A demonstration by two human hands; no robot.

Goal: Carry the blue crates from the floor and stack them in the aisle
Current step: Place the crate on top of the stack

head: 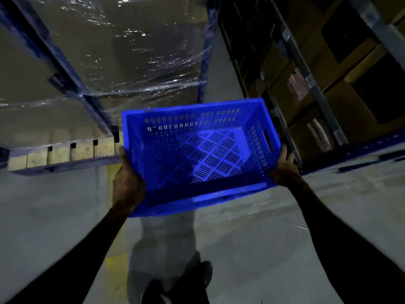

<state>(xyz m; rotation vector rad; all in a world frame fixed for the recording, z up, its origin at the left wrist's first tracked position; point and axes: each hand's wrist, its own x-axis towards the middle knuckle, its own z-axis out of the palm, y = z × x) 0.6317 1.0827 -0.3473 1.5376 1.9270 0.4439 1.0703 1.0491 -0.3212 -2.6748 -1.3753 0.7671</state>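
I'm mid-carry: my left hand [128, 183] and right hand [283, 167] grip the empty blue crate [197, 154] by its sides, fingers clamped, above the aisle floor [252, 238]. Next, I judge, comes finding the stack.

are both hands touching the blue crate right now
Touching. The head view shows the left hand gripping the blue crate at its left side, and the right hand gripping its right side, holding it above the floor.

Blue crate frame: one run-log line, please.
phase: carrying | blue crate: empty, off floor | left hand: grips left side | right hand: grips right side | stack: not in view
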